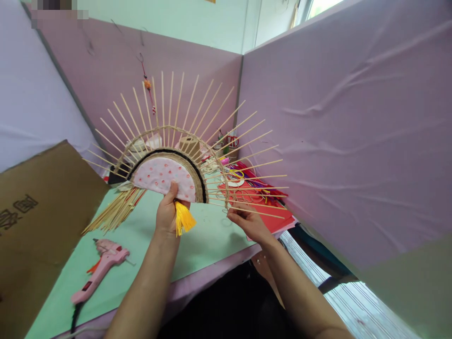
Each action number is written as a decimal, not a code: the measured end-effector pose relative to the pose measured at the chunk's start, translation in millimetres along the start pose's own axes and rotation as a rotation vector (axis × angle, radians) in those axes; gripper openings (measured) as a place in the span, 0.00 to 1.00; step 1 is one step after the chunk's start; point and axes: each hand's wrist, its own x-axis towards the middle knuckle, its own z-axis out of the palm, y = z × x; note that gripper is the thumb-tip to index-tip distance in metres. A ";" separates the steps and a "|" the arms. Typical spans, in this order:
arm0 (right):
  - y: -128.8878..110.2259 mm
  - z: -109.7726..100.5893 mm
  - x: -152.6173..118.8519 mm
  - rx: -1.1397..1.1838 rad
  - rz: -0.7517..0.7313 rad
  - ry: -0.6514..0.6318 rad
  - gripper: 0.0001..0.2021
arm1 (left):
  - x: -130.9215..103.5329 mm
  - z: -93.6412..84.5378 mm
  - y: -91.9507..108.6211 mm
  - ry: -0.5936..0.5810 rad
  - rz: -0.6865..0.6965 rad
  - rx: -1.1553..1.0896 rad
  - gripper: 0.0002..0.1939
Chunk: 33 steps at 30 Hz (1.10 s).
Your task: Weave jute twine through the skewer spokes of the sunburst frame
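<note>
A half-round fan (165, 174) with a pink dotted centre is held up over the table by my left hand (167, 212), thumb on its front at the lower edge. Black and twine bands rim the centre, and many thin wooden sticks (208, 106) radiate outward. Twine (215, 155) runs in an arc across the sticks. At the arc's lower right end, my right hand (247, 221) pinches the twine near the lowest sticks. A yellow tassel (184, 219) hangs beside my left hand.
A pink glue gun (102, 268) lies on the green tabletop (208, 245) at left, near a bundle of sticks (115, 209). Cardboard (42, 212) stands at the left edge. Red sheets (275, 214) and coloured cords lie at right, with a twine roll (189, 144) behind. Cloth-covered partitions (335, 132) enclose the table.
</note>
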 end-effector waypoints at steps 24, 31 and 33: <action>26.9 48.8 4.0 0.216 0.193 0.122 0.13 | 29.4 -45.3 23.6 0.036 -0.209 0.366 0.15; 16.6 54.0 -5.5 0.606 0.546 -0.133 0.11 | 47.4 -75.9 27.8 0.032 -0.276 0.478 0.13; 19.4 55.5 -8.1 0.617 0.578 -0.121 0.11 | 50.1 -82.0 29.3 0.043 -0.293 0.494 0.12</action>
